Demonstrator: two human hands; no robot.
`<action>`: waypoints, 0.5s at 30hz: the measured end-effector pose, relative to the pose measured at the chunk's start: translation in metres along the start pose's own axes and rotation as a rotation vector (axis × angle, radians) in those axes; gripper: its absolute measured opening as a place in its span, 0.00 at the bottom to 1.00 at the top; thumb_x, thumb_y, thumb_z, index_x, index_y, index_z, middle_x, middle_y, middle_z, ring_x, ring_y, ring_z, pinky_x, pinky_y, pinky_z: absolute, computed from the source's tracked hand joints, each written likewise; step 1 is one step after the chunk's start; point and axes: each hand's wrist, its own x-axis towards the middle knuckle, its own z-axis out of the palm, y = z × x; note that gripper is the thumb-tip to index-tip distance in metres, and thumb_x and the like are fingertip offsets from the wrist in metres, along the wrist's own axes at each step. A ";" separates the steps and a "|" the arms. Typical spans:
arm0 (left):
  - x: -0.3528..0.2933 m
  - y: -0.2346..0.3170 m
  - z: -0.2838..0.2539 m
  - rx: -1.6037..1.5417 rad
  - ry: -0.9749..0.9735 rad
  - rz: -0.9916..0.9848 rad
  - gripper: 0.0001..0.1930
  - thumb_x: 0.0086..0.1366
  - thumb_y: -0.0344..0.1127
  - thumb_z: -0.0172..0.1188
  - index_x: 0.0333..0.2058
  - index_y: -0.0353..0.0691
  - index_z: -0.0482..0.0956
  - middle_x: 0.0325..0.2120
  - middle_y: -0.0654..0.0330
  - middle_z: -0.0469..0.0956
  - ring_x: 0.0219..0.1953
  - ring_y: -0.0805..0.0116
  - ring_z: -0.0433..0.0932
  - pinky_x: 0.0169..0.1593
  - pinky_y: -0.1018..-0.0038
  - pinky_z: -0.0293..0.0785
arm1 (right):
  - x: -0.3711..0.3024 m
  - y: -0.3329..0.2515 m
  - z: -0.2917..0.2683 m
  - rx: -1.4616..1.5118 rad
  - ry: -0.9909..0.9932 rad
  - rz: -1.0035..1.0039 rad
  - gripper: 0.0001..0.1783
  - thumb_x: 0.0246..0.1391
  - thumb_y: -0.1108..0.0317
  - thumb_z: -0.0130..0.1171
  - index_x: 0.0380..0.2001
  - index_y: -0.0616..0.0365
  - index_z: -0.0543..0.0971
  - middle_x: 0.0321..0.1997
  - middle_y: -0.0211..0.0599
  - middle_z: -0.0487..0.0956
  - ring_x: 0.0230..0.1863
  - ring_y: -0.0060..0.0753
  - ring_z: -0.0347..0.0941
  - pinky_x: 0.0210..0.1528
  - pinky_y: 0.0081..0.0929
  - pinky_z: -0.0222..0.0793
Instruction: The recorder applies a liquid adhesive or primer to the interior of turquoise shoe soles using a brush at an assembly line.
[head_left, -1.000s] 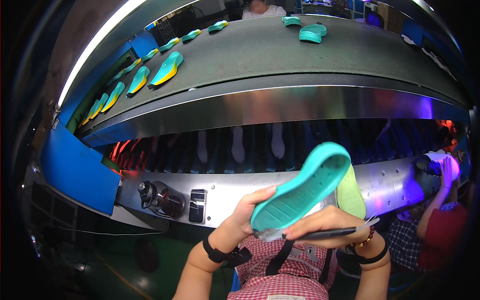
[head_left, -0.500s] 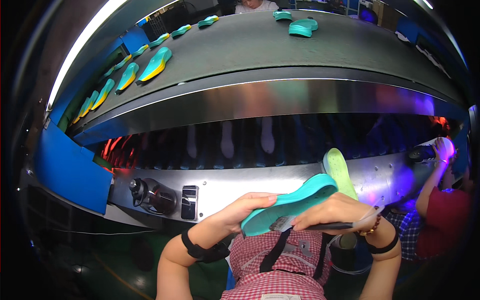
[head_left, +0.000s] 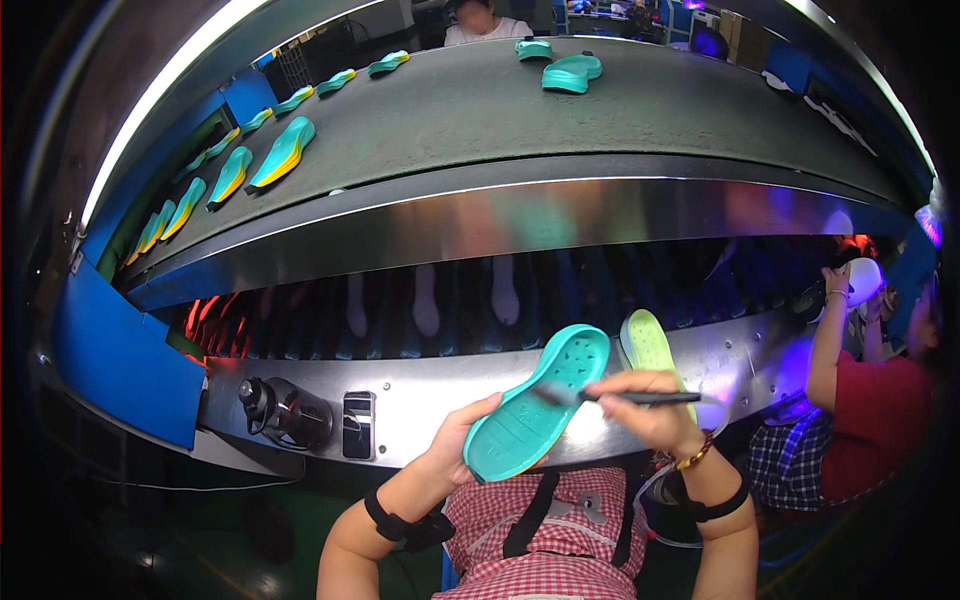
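Left hand (head_left: 462, 437) grips the heel end of a teal sole (head_left: 537, 402); fingers curled around its edge, thumb on the near rim. Sole is held in the air, tilted, toe end up and to the right, patterned underside toward the camera, in front of the steel machine front (head_left: 420, 385).

Right hand (head_left: 645, 410) pinches a thin dark brush (head_left: 620, 397), fingers pressed together on the handle. Brush lies nearly level, tip pointing left and touching the sole near its toe end.

A yellow-green sole (head_left: 648, 342) stands just behind the right hand, close beside the teal one; contact between them cannot be told.

Behind: dark slot with pale foot-shaped forms (head_left: 427, 305) on a lower belt. Above it, a grey conveyor (head_left: 480, 110) carrying teal-and-yellow soles (head_left: 283, 152) along its left side and a teal pair (head_left: 572, 72) at the far end.

Black knob (head_left: 285, 412) and switch panel (head_left: 359, 425) on the machine front, left of the left hand. Another person (head_left: 880, 420) in red at far right, arm raised.
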 end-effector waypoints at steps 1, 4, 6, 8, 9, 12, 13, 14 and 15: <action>0.000 -0.002 0.000 0.003 -0.002 0.003 0.24 0.63 0.44 0.42 0.52 0.32 0.60 0.45 0.45 0.69 0.45 0.51 0.72 0.47 0.56 0.71 | 0.002 0.016 -0.007 0.011 0.145 -0.025 0.10 0.46 0.77 0.56 0.35 0.64 0.78 0.33 0.38 0.79 0.30 0.21 0.74 0.33 0.16 0.70; 0.007 -0.011 -0.004 -0.084 -0.019 0.011 0.25 0.63 0.45 0.42 0.52 0.32 0.60 0.45 0.45 0.69 0.44 0.52 0.73 0.46 0.56 0.72 | 0.000 0.037 0.004 -0.021 0.385 -0.005 0.10 0.46 0.79 0.54 0.35 0.64 0.77 0.31 0.38 0.78 0.26 0.20 0.73 0.30 0.15 0.69; 0.017 -0.014 -0.007 -0.046 0.070 0.036 0.25 0.63 0.45 0.43 0.52 0.32 0.60 0.45 0.47 0.70 0.44 0.53 0.73 0.47 0.58 0.71 | -0.008 0.039 0.037 -0.346 0.463 -0.324 0.11 0.44 0.79 0.55 0.35 0.62 0.77 0.32 0.40 0.78 0.29 0.28 0.75 0.33 0.20 0.70; 0.019 -0.013 -0.013 0.004 0.091 0.068 0.26 0.62 0.45 0.45 0.53 0.32 0.59 0.45 0.48 0.70 0.44 0.55 0.73 0.47 0.60 0.71 | -0.026 0.019 0.051 -0.170 0.260 -0.181 0.10 0.42 0.78 0.58 0.32 0.63 0.78 0.31 0.44 0.78 0.32 0.32 0.76 0.36 0.23 0.70; 0.017 -0.009 -0.016 0.051 0.118 0.100 0.27 0.61 0.45 0.46 0.53 0.32 0.59 0.45 0.49 0.70 0.44 0.56 0.73 0.47 0.62 0.71 | -0.028 -0.005 0.039 -0.104 -0.026 -0.005 0.09 0.42 0.75 0.58 0.31 0.66 0.78 0.32 0.45 0.78 0.31 0.33 0.76 0.34 0.22 0.70; -0.008 0.014 0.007 0.296 0.015 0.264 0.29 0.60 0.46 0.48 0.54 0.32 0.58 0.45 0.49 0.69 0.42 0.58 0.74 0.46 0.65 0.71 | -0.051 0.005 0.012 0.469 0.015 -0.087 0.11 0.44 0.73 0.56 0.32 0.71 0.75 0.35 0.54 0.77 0.20 0.29 0.73 0.26 0.18 0.70; -0.014 0.027 0.035 0.384 -0.065 0.396 0.29 0.59 0.46 0.48 0.54 0.31 0.59 0.45 0.49 0.70 0.42 0.59 0.74 0.47 0.66 0.70 | -0.059 0.016 0.005 0.686 0.162 -0.095 0.12 0.45 0.73 0.56 0.32 0.72 0.74 0.35 0.57 0.76 0.17 0.27 0.72 0.23 0.17 0.69; -0.017 0.043 0.056 0.401 -0.033 0.484 0.27 0.59 0.45 0.46 0.52 0.30 0.61 0.44 0.47 0.70 0.42 0.57 0.73 0.49 0.64 0.69 | -0.058 0.024 -0.004 0.789 0.276 -0.159 0.13 0.47 0.72 0.54 0.35 0.72 0.72 0.36 0.61 0.75 0.12 0.24 0.68 0.19 0.15 0.66; -0.011 0.055 0.073 0.298 0.190 0.574 0.29 0.60 0.49 0.39 0.49 0.27 0.64 0.41 0.43 0.72 0.40 0.46 0.74 0.46 0.55 0.70 | -0.058 0.032 -0.010 0.767 0.393 -0.132 0.13 0.48 0.72 0.52 0.36 0.71 0.71 0.38 0.60 0.74 0.12 0.23 0.65 0.17 0.13 0.63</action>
